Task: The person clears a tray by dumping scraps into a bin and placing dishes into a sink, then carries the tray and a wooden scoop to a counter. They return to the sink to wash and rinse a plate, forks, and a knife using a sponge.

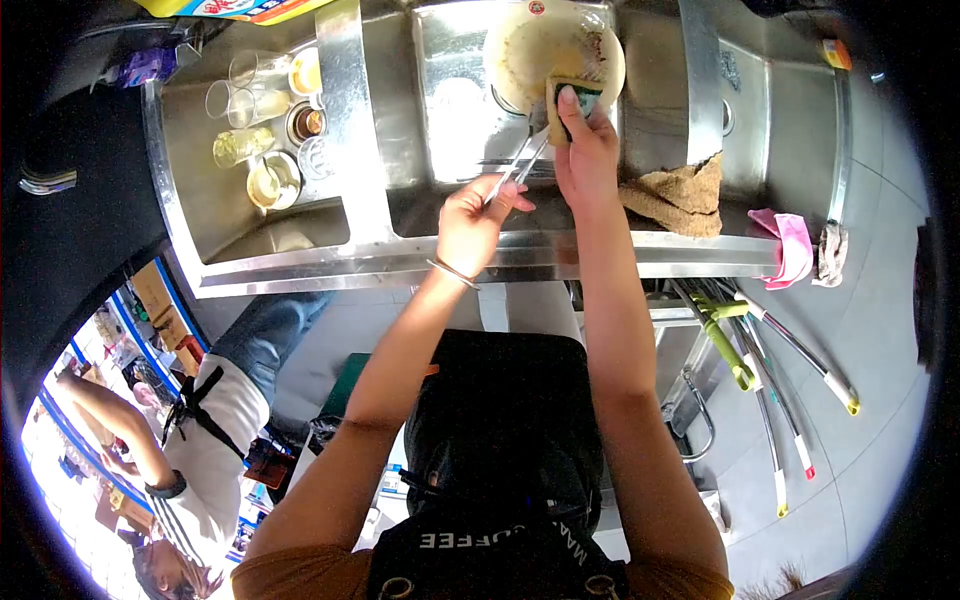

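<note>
My left hand (472, 225) is closed on the near end of thin metal tongs (520, 168). Their far end reaches up to the sponge (556, 112), where it is partly hidden. My right hand (588, 160) grips this yellow sponge with a dark green scouring side, thumb on top. Both hands are over the middle basin of a steel sink (400, 170). Just beyond the sponge, a round pale dish (520, 60) with yellowish and brown residue sits in that basin.
Several glasses (243, 147) and cups (273, 182) stand in the left basin. A brown cloth (680, 197) lies over the right divider; a pink cloth (785, 248) hangs on the front edge. Mop handles (760, 370) lean at lower right. Another person (215, 420) stands at left.
</note>
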`<state>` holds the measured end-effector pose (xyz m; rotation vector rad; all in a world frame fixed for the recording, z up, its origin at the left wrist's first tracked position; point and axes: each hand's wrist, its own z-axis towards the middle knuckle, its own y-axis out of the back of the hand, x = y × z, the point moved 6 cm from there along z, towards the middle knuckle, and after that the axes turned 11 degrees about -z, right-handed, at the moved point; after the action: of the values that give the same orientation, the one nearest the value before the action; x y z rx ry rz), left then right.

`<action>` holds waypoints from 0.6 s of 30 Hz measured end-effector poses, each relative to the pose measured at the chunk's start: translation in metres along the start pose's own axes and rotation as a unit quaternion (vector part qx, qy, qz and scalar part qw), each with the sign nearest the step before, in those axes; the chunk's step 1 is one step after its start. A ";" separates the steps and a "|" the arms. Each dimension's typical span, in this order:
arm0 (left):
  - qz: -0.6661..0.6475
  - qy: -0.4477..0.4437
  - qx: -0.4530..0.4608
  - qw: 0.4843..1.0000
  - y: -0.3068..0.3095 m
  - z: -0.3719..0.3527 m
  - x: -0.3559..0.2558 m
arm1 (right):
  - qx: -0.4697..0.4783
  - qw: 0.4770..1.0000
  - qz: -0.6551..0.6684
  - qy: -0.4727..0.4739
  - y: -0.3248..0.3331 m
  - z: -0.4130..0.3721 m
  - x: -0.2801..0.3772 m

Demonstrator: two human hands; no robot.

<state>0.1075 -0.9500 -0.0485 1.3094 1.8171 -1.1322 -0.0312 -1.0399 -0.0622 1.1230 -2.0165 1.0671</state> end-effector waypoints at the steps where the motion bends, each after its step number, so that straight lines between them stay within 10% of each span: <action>1: 0.021 0.011 -0.019 1.000 -0.001 -0.003 -0.001 | -0.013 0.998 -0.053 0.026 -0.003 0.001 0.007; 5: 0.067 0.039 -0.053 0.996 -0.003 -0.014 -0.009 | -0.143 0.915 -0.329 0.183 -0.005 0.014 0.025; 13: 0.068 0.043 -0.063 0.995 0.000 -0.004 -0.031 | -0.143 0.868 -0.459 0.125 0.004 0.026 0.024; 18: 0.068 0.020 -0.075 0.995 0.005 -0.010 -0.027 | -0.201 0.926 -0.300 0.109 0.004 0.044 0.053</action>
<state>0.1204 -0.9515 -0.0227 1.3533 1.7743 -0.8860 -0.0643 -1.0979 -0.0445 1.2131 -1.4696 0.4172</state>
